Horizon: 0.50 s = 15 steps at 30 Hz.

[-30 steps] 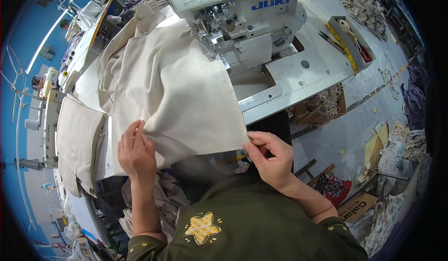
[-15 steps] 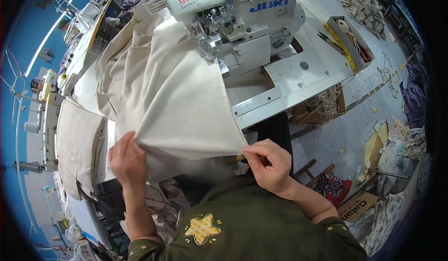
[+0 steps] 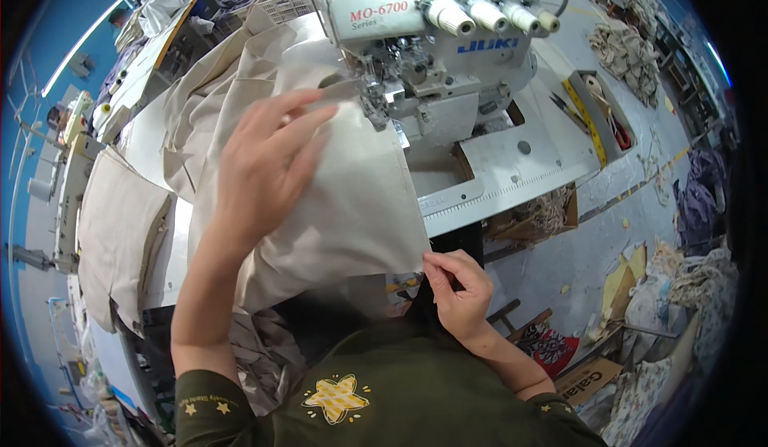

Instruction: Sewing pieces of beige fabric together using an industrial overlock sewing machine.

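Note:
A beige cloth panel (image 3: 360, 215) lies over the machine bed, its upper end by the presser foot of a white overlock sewing machine (image 3: 428, 115). The seamed right edge runs from the needle area down toward me. My right hand (image 3: 460, 291) pinches the lower right corner between thumb and fingertips, beyond the table's front edge. Above the panel, just left of the presser foot, my left hand (image 3: 264, 167) is open with fingers apart, slightly blurred. Whether its fingertips touch the cloth, I cannot tell. More of the beige cloth bunches in folds at the left.
A stack of beige panels (image 3: 120, 227) sits on the table at left. Right of the machine are a grey tray (image 3: 586, 74), a yellow tape measure (image 3: 590, 127) and dark snips (image 3: 566, 109). A scrap box (image 3: 570, 211) stands below the table. Cloth heaps (image 3: 628, 55) lie farther right.
My left hand has let go of the panel's left side and moved up toward the presser foot. The right hand keeps its pinch on the corner. The view has shifted slightly.

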Available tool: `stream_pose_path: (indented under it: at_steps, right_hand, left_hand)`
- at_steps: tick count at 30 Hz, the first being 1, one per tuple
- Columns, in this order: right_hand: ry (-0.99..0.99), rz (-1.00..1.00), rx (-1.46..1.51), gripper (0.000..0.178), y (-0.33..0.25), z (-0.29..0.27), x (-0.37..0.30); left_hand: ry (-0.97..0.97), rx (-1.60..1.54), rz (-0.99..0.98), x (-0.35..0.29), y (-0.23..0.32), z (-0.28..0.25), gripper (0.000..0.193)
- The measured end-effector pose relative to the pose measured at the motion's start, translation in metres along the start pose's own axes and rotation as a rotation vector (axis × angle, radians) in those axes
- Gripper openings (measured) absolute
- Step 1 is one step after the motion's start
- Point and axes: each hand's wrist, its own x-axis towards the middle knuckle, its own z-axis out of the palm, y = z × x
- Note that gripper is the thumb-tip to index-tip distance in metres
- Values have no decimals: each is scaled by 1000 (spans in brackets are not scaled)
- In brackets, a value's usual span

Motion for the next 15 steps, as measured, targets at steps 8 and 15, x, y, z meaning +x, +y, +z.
stream_pose_path:
  at_steps: [8, 15]
  right_hand:
    - [-39, 153, 103, 14, 0, 1, 0]
    - [-30, 172, 141, 14, 3, 2, 6]
  left_hand:
    - [-95, -33, 136, 24, -36, 23, 24]
    - [-159, -43, 109, 33, -39, 23, 26]
